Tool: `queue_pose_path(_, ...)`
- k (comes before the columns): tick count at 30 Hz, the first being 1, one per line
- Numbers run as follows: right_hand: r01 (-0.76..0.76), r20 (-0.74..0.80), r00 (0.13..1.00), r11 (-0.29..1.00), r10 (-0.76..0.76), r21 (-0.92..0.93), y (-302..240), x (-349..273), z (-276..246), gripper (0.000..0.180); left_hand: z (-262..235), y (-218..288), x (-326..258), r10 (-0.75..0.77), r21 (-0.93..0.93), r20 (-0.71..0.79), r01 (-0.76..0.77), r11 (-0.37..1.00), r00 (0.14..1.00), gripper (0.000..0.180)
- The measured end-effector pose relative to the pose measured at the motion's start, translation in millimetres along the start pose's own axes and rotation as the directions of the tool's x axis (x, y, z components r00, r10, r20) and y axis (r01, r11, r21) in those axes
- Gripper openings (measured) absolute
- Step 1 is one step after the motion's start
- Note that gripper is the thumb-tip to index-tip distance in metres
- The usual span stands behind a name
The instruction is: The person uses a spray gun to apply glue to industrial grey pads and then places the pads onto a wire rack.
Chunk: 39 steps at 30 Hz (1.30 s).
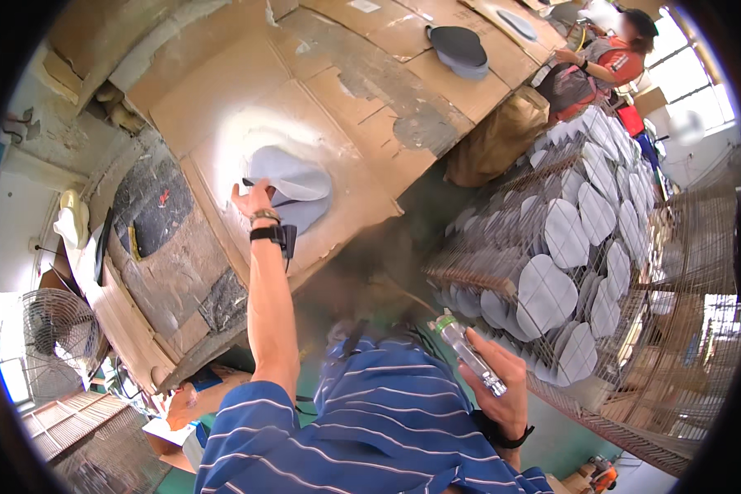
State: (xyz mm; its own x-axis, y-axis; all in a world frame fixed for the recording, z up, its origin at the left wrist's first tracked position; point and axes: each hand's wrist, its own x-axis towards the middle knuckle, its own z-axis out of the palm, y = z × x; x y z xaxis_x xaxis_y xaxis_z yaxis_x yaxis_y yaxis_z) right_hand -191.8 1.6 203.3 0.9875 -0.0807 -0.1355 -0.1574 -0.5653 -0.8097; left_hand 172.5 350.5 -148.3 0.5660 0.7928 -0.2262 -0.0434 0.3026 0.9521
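Note:
On the cardboard-covered table, my left hand is closed at the left edge of a light grey, rounded fabric piece. A small black tip sticks out beside its fingers. Part of a second, darker grey layer shows beneath the piece. Lower right, away from the table, my right hand is wrapped round a shiny, clear-and-silver tube-shaped tool with a green end. That tool points up and to the left, toward the table.
Farther along the table lie a dark grey cap-like piece and a flat grey oval. A wire rack full of grey ovals stands at right. Another person works at the far right. A fan stands at left.

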Motion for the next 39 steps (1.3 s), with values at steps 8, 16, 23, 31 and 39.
queue_pose_path(8, 0.028, -0.089, 0.996, 1.000, -0.027, 0.007, 37, -35, -33, 0.057, 11, -18, 33, -0.369, 0.127, 0.313, 0.346, 0.930, 0.875, 0.034)
queue_pose_path(16, 0.092, -0.170, 0.982, 0.993, -0.079, 0.073, 74, -52, -45, 0.056, 17, 49, -11, -0.253, -0.042, 0.336, 0.283, 0.958, 0.907, 0.015)
queue_pose_path(23, 0.056, -0.241, 0.970, 0.995, -0.035, 0.079, 85, -67, -55, 0.059, 96, 184, -144, 0.079, -0.201, 0.643, 0.069, 0.977, 0.762, 0.025)
queue_pose_path(31, 0.067, -0.199, 0.978, 0.998, -0.063, 0.015, 112, -84, -59, 0.071, 117, 232, -303, -0.134, 0.040, 0.913, 0.242, 0.969, 0.385, 0.065)
queue_pose_path(39, -0.084, -0.294, 0.951, 0.995, 0.094, 0.047, 148, -132, -54, 0.078, 147, 191, -548, -0.373, 0.473, 0.874, 0.372, 0.799, -0.310, 0.061)
